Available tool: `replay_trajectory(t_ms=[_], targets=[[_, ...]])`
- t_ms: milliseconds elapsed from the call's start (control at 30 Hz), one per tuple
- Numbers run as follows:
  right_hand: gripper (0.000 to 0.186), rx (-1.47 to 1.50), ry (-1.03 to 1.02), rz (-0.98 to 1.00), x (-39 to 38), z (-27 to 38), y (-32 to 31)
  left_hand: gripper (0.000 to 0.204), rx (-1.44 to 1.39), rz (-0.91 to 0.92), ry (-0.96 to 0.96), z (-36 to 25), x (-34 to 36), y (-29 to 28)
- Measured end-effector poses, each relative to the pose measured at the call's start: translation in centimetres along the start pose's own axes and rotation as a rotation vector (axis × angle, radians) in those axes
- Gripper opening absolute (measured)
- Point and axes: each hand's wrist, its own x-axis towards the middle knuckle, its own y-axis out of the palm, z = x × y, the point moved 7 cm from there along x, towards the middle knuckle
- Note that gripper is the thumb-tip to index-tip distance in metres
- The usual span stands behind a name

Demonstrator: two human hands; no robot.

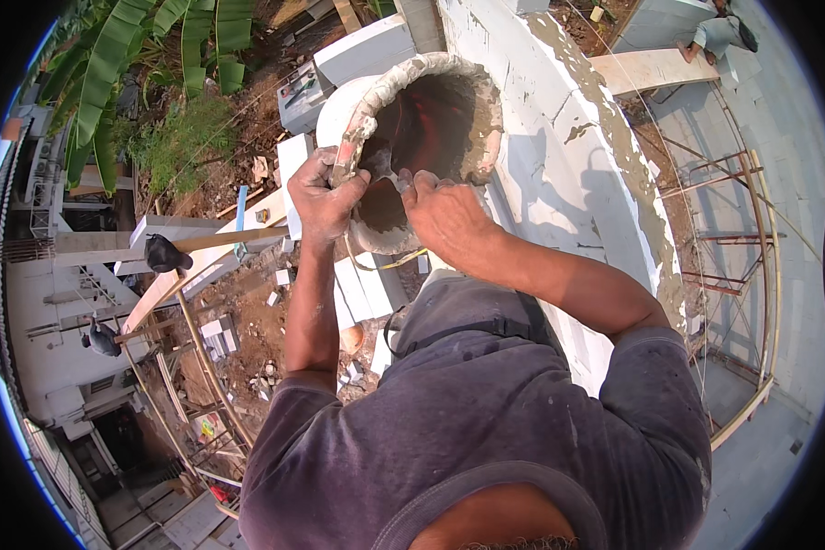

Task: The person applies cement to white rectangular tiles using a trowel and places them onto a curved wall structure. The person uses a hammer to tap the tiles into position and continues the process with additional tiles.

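Head view: I see a person in a dark shirt (467,412) bending over a round bucket (431,64). Its rim is thick with dried, crusty mud. The bucket is right in front of the person, just beside a big white wall (545,101). The left hand (324,197) is on the near left side of the rim, and its fingers pinch the edge. The right hand (449,215) is over the near part of the opening. Its fingers are curled in close together, next to a thin grey piece (382,165), but I can't tell how they grip it. Grey paste (646,197) covers the wall's top. White blocks (367,289) lie below. Far off, another person (720,38) crouches by a plank (651,73).
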Motion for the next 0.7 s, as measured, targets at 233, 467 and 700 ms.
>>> replay_trajectory(t_ms=[233,467,700], targets=[[0.042,0.226,0.123,-0.102,0.5,-3.3,-0.5,0.032,0.093,-0.118,0.137,-2.8,-1.8,-4.2],[0.049,0.352,0.070,-0.032,1.0,-3.6,-1.4,0.028,0.082,-0.177,0.179,-5.6,-3.6,-5.2],[0.038,0.305,0.065,-0.090,0.6,-4.3,-2.9,0.031,0.147,-0.184,0.198,-7.1,-4.7,-5.2]])
